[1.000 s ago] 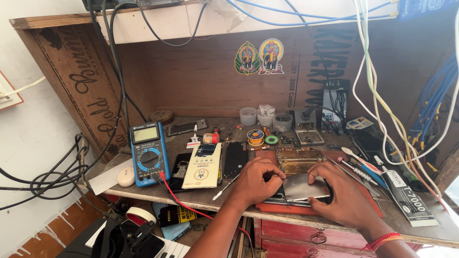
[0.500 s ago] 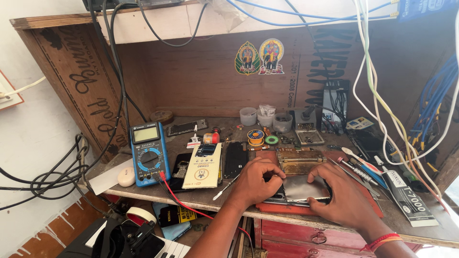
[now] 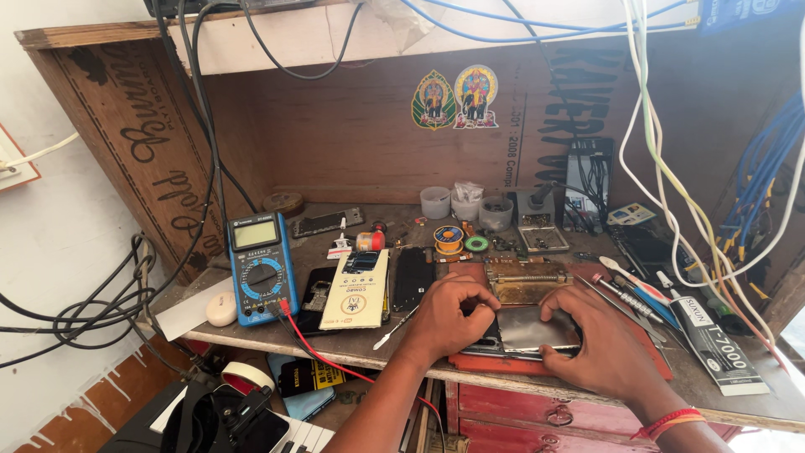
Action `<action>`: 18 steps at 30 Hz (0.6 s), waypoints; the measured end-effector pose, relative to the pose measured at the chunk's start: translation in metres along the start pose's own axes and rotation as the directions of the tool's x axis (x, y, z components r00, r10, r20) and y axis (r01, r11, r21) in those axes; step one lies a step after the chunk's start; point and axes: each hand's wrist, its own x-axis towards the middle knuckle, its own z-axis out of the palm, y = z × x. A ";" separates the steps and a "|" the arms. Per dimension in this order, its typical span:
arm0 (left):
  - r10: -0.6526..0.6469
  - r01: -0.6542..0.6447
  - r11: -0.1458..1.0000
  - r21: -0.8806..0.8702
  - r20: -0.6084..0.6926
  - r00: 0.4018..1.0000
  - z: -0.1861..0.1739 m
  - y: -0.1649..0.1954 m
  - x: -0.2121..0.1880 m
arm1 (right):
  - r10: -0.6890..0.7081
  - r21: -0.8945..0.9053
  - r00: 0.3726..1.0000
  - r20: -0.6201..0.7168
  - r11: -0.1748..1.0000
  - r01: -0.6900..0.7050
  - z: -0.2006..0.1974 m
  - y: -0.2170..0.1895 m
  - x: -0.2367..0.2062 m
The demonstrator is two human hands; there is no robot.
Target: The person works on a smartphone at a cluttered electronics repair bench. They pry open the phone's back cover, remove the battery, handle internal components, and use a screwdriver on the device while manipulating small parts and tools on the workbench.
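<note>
A flat phone with a grey metallic back (image 3: 534,326) lies on a red mat (image 3: 495,363) at the bench's front edge. My left hand (image 3: 449,317) curls over the phone's left end, fingers bent down onto it. My right hand (image 3: 599,342) grips its right end, thumb along the near edge and fingers on the far edge. A brass-coloured metal fixture (image 3: 527,282) sits just behind the phone.
A blue multimeter (image 3: 262,268) with a red lead stands at the left, beside a cream phone-part box (image 3: 359,289) and a black phone (image 3: 412,278). Screwdrivers and a glue tube (image 3: 714,345) lie at the right. Small cups (image 3: 465,204), solder spools and hanging cables crowd the back.
</note>
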 end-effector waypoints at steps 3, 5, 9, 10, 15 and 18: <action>-0.009 0.009 1.000 -0.005 0.002 1.000 0.000 0.001 0.000 | 0.050 0.006 0.999 0.018 0.999 -0.050 0.000 0.000 0.000; -0.011 0.011 1.000 0.001 0.001 1.000 -0.001 0.001 0.001 | -0.005 0.012 1.000 -0.009 1.000 0.005 0.000 0.000 0.000; -0.024 0.024 1.000 -0.001 0.003 1.000 -0.001 0.003 0.000 | -0.001 -0.022 1.000 -0.010 1.000 0.001 0.000 -0.001 -0.001; -0.025 0.025 1.000 -0.003 0.002 1.000 -0.001 0.003 0.000 | 0.013 -0.023 1.000 -0.004 1.000 -0.013 0.000 -0.001 -0.001; -0.036 0.036 0.999 -0.029 0.005 0.999 -0.001 0.004 0.000 | -0.002 -0.032 1.000 -0.005 0.999 0.002 0.000 -0.001 -0.001; -0.037 0.037 0.999 -0.019 0.008 0.999 0.000 0.004 0.000 | -0.048 -0.043 0.999 -0.022 0.998 0.047 -0.001 -0.001 -0.001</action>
